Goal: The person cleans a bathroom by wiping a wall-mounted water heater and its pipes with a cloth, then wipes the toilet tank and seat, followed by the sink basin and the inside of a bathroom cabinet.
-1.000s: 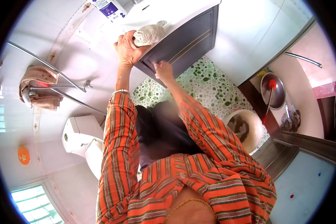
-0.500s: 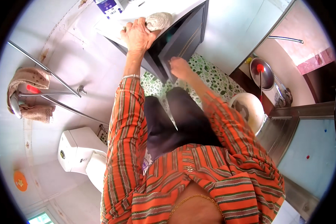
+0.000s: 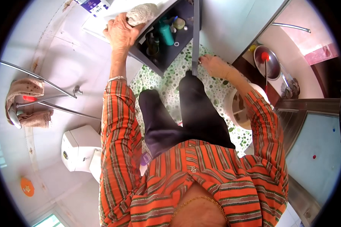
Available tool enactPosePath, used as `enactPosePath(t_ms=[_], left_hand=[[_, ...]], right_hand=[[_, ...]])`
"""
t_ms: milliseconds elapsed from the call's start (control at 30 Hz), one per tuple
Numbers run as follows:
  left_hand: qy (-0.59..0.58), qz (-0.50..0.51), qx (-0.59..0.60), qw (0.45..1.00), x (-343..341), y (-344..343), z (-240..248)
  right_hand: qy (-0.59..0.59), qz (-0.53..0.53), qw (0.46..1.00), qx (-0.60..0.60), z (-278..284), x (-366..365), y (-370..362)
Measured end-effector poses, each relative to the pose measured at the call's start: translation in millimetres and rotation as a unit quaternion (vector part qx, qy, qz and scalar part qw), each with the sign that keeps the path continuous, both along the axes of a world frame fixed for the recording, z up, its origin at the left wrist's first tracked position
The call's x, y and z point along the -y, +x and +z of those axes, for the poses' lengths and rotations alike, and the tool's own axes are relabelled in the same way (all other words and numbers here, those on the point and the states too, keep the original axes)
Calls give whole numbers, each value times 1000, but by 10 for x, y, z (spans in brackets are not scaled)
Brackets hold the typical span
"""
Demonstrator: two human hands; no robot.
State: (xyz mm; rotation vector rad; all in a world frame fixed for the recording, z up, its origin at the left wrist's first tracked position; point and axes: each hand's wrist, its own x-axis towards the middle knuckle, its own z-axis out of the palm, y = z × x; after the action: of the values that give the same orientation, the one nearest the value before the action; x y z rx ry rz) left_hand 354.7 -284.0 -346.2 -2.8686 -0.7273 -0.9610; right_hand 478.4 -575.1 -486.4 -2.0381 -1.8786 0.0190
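Observation:
My left hand (image 3: 122, 33) presses on the white countertop (image 3: 94, 28) near its front edge, fingers bent around a bunched beige cloth (image 3: 141, 14). Below it the dark grey cabinet (image 3: 184, 50) stands open. My right hand (image 3: 215, 66) grips the outer edge of the cabinet door (image 3: 196, 34), which is swung wide and seen nearly edge-on. Inside the cabinet are a teal bottle (image 3: 165, 33), a round pale-lidded jar (image 3: 179, 23), a small white ring (image 3: 176, 44) and dark containers (image 3: 152, 47) too shaded to make out.
A pale bucket (image 3: 236, 109) stands by my right forearm on the green pebble-patterned floor (image 3: 166, 96). A metal basin (image 3: 267, 62) is beyond it. At left are a toilet (image 3: 79, 145), metal rails (image 3: 38, 75) and a brown towel (image 3: 28, 89). A purple-and-white container (image 3: 93, 5) sits on the counter.
My right hand has pulled the cabinet door outward and to the right, uncovering the things inside. My left hand keeps its place on the countertop with the cloth; the whole view has shifted slightly.

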Motion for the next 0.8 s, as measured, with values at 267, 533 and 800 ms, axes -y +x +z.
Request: enactPosePath(t_ms=[267,533,800], left_hand=[[-6,37,-42,998,-86,-73,-4],[29,39,-32,998,-129,-203,-44],[20,26,-27,999,-65,-279,-15]], right_hand=[[-17,26,998,45,100,147,-58],[-19,-151,979,-138,145,984,456],[96,-241,829,-496,228,1347,850]])
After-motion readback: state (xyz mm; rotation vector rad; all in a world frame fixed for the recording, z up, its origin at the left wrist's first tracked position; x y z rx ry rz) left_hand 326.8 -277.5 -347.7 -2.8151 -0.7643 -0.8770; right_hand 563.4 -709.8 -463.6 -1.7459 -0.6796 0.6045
